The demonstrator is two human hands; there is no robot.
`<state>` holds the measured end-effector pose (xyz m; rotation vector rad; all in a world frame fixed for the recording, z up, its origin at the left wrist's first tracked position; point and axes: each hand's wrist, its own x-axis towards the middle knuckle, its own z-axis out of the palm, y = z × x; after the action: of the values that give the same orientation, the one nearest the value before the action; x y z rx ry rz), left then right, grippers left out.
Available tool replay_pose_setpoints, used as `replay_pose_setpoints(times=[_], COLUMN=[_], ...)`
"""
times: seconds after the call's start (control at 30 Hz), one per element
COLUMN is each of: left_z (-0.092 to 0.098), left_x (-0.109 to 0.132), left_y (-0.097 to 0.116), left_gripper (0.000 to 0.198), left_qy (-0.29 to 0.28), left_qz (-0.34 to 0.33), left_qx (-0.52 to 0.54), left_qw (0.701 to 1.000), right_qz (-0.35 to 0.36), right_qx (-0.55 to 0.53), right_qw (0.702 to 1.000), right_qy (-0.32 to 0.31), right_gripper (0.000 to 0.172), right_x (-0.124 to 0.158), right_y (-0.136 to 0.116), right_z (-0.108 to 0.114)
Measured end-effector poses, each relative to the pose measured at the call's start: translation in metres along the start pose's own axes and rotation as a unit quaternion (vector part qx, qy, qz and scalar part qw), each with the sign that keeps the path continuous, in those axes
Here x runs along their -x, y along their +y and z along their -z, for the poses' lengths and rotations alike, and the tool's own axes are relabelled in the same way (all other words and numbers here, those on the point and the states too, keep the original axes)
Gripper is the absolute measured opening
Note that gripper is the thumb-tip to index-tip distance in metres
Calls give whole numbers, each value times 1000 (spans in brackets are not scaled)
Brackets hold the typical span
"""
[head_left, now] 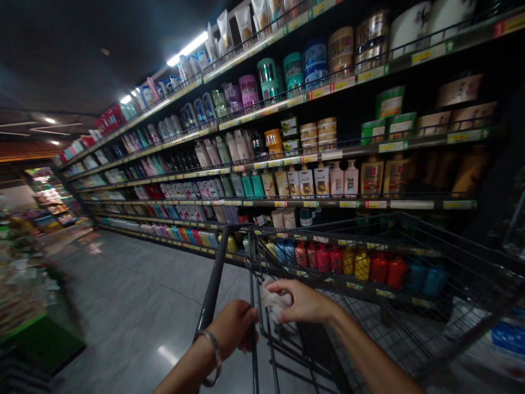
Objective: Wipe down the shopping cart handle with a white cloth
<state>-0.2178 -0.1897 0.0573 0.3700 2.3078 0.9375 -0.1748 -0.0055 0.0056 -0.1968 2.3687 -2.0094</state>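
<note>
A dark wire shopping cart (pixel 410 312) stands in front of me, its handle bar (pixel 215 279) running up at the left. My left hand (pixel 238 325), with a metal bracelet on the wrist, has its fingers curled round a thin upright bar of the cart's frame. Inside the basket edge, my right hand (pixel 301 301) grips a crumpled white cloth or tissue (pixel 275 298) between thumb and fingers. The cloth is against the cart's wires. Which of the two materials it is, I cannot make out.
Long store shelves (pixel 283 205) full of bottles, jars and tubes run behind the cart and off to the left. Grey tiled floor (pixel 135 290) lies left of the cart. A display with a green base (pixel 49 345) stands at far left. White-and-blue packages (pixel 508 336) show at lower right.
</note>
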Motion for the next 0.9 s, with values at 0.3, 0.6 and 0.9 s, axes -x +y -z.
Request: replay_pose_setpoints(times=[0.3, 0.6, 0.9], left_z=[0, -1, 1], left_x=[0, 0, -2], left_y=[0, 0, -4], left_gripper=[28, 29, 36], left_qy=[3, 2, 5], left_qz=[-2, 1, -12], left_qx=[-2, -6, -9], left_qw=[1000, 1000, 1000], right_qz=[-7, -159, -180], right_qx=[-21, -4, -1], right_qw=[999, 985, 972], right_qy=[41, 59, 151], right_gripper=[33, 8, 28], right_x=[-3, -15, -14], right_y=[4, 20, 18], right_z=[-4, -8, 7])
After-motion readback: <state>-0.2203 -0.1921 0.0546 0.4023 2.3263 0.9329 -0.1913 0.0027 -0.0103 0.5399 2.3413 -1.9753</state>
